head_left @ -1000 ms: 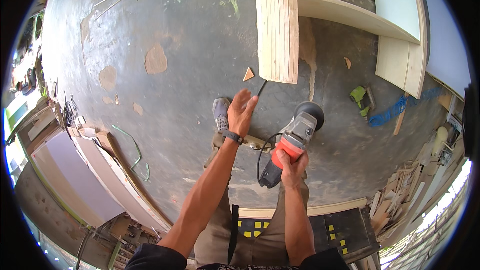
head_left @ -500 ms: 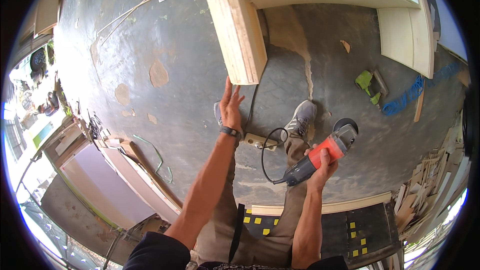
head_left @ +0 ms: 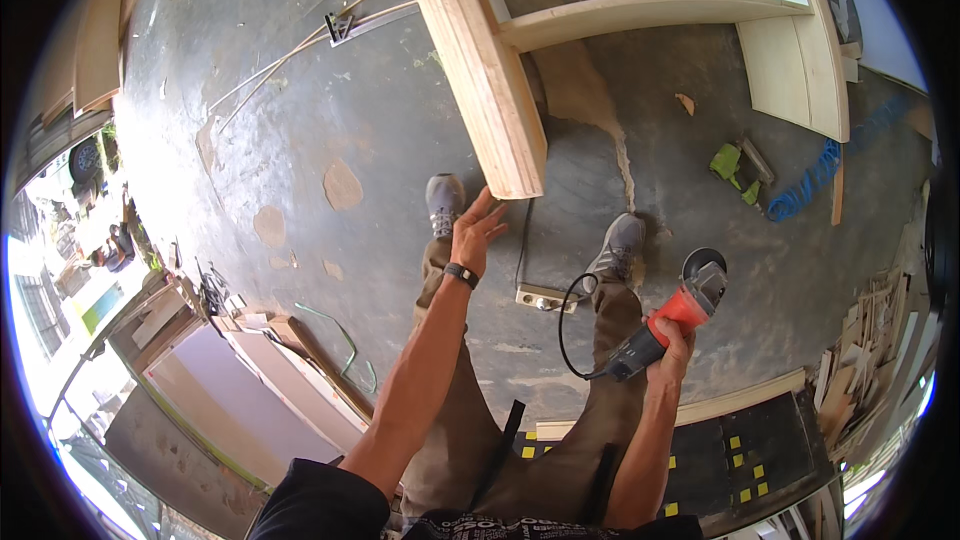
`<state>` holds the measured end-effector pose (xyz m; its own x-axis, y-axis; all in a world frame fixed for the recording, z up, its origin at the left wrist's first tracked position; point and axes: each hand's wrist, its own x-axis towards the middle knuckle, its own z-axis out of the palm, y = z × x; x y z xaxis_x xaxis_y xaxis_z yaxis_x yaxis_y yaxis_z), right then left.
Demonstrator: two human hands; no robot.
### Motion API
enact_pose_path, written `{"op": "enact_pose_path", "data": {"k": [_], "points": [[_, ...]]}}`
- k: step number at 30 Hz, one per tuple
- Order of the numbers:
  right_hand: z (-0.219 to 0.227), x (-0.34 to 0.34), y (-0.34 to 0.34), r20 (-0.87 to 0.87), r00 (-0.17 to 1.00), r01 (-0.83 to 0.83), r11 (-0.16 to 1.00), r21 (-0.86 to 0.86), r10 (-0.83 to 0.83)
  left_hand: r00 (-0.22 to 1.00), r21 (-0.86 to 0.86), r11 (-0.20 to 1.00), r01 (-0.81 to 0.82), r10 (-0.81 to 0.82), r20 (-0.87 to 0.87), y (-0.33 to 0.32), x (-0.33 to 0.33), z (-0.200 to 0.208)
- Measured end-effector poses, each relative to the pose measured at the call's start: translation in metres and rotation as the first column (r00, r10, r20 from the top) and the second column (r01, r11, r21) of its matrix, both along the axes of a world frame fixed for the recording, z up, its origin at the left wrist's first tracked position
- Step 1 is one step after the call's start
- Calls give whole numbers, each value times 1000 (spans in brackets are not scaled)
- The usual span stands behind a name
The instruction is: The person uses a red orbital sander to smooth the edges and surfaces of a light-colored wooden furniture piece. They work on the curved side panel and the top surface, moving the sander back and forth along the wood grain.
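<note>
My right hand (head_left: 672, 350) is wrapped round the body of a red and black angle grinder (head_left: 684, 310), held to the right over the floor with its dark disc at the far end. A black cord loops from its rear end. My left hand (head_left: 478, 232) has its fingers stretched out at the near end of a thick pale wooden panel (head_left: 480, 70). Its fingertips are at the panel's lower corner; whether they press on it I cannot tell. The panel is part of a wooden frame with a curved-looking crosspiece (head_left: 650, 20).
A socket strip (head_left: 545, 298) lies between my feet. To the right are a green nail gun (head_left: 735, 170) and a coiled blue air hose (head_left: 808, 190). Scrap wood strips (head_left: 870, 350) are heaped at the right edge; boards (head_left: 250, 380) lie at the lower left. Behind me is a black platform (head_left: 740, 460).
The view has shifted, so the panel's near end appears lower and farther right. My left hand stays by that end. The grinder remains in my right hand, slightly farther right in the picture.
</note>
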<state>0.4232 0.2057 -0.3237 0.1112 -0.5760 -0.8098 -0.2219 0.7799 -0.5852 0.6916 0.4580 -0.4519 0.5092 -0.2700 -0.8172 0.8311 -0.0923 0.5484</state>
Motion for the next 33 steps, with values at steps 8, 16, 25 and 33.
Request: {"op": "enact_pose_path", "data": {"k": [8,16,25,33], "points": [[28,65,135,-68,982,166,976,-139,-177,773,83,776,625,-630,69,122,95,-18],[28,135,282,-71,932,337,924,-182,-354,679,600,521,607,-733,-49,287,295,33],[17,171,377,-34,727,684,727,-62,-686,-249,851,170,497,-911,328,201,373,50],[-2,247,511,-69,451,879,456,-140,-890,-904,921,132,366,-184,386,-82,346,68]]}}
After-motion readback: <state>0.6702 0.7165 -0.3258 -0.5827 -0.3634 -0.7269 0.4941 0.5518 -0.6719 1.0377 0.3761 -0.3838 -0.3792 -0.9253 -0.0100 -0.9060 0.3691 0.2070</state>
